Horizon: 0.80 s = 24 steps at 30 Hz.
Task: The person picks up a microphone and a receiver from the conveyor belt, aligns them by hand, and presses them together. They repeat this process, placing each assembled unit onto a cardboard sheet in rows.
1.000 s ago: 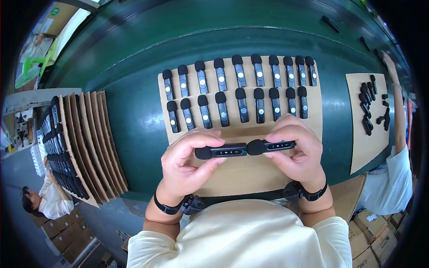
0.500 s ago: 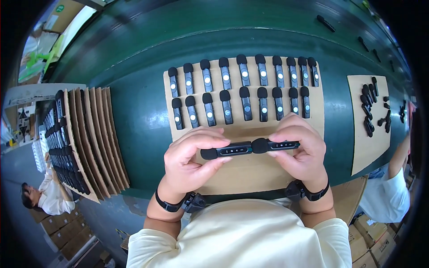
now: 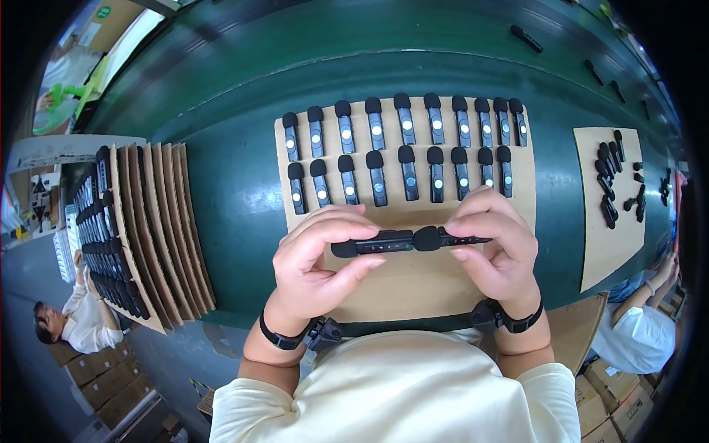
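My left hand (image 3: 317, 255) pinches a small black clip-on microphone (image 3: 384, 242) with a foam tip, lying level between thumb and fingers. In my right hand (image 3: 495, 240) is a second black microphone (image 3: 459, 240), its foam tip pointing left towards the first one. Both are held end to end above a brown cardboard sheet (image 3: 399, 295). Beyond my hands, two rows of like microphones (image 3: 375, 125) lie on that sheet, foam tips away from me, most with a pale round dot.
On the left stands a row of upright cardboard sheets (image 3: 166, 236) beside a board of microphones (image 3: 111, 244). Another cardboard piece (image 3: 591, 251) with several loose microphones lies right on the green table (image 3: 244, 192). A person (image 3: 81, 317) is left, another (image 3: 639, 332) right.
Both held microphones have turned about their length, so their marked faces show less. My hands stay nearly in place. The person on the right has moved their arms.
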Each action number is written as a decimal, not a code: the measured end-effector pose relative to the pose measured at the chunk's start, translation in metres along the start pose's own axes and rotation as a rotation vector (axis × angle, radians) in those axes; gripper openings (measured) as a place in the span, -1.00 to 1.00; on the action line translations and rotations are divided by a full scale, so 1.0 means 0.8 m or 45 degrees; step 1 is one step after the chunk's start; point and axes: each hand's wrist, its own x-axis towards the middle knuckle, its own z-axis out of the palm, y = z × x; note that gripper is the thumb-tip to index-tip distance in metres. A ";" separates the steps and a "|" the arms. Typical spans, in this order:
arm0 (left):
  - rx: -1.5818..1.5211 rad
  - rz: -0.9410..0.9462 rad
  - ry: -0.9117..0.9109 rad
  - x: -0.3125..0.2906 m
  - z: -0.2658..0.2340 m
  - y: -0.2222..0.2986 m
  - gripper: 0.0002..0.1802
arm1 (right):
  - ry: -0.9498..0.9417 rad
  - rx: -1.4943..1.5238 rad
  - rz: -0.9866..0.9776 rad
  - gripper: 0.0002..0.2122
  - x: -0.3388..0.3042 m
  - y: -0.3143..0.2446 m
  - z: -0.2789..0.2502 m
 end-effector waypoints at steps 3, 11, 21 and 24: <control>0.099 0.012 -0.028 0.005 0.003 0.006 -0.68 | 0.056 0.102 0.036 -0.76 -0.003 -0.001 0.007; 0.059 0.013 -0.103 0.001 0.000 -0.005 -0.72 | 0.095 0.043 0.102 -0.75 -0.001 -0.006 0.005; -0.036 -0.015 -0.168 0.000 0.020 -0.009 -0.75 | -0.083 -0.113 -0.040 -0.65 -0.004 -0.004 0.027; 0.029 0.045 -0.168 -0.001 0.019 -0.011 -0.70 | -0.083 -0.117 -0.093 -0.64 -0.004 0.002 0.028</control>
